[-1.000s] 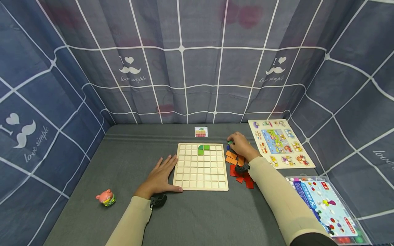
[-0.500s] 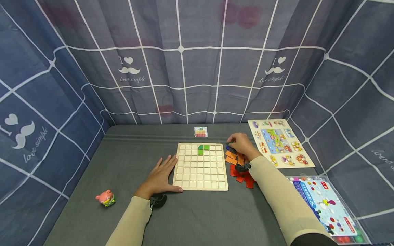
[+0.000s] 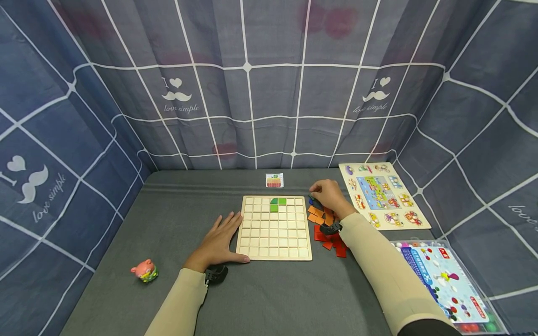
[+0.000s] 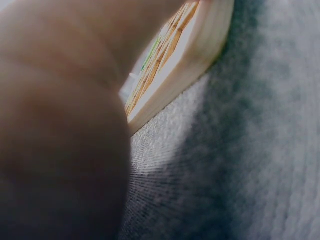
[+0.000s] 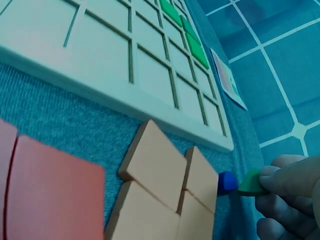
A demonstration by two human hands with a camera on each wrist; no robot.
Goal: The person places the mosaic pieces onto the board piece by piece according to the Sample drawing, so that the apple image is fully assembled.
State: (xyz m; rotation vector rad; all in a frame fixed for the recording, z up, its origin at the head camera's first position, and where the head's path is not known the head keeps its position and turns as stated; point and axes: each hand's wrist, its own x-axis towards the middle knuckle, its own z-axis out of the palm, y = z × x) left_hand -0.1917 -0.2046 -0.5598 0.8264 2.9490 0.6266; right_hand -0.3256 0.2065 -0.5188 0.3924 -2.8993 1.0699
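A pale wooden grid board point(image 3: 273, 235) lies on the grey cloth. Three green tiles point(image 3: 274, 208) sit in its upper cells, one with a rounded corner. My left hand point(image 3: 217, 241) rests against the board's left edge, fingers straight and thumb at the lower corner. In the left wrist view that hand is a blur beside the board's side. Right of the board's top corner, my right hand point(image 3: 329, 196) pinches a small green piece point(image 5: 252, 183) between thumb and finger. Close to it is a blue piece point(image 5: 227, 183). Orange tiles point(image 3: 316, 218) and red tiles point(image 3: 340, 249) lie nearer.
A small picture card point(image 3: 274, 180) lies behind the board. A picture puzzle board point(image 3: 349, 175) is at the back right, with a clear plastic box point(image 3: 454, 284) in front of it. A pink pig figure point(image 3: 145, 269) stands at left. Grid-patterned curtains surround the table.
My right hand shifts only slightly near the blue piece, and the green piece at its fingertips shows less in the head view than a second ago. The left hand and board stay put.
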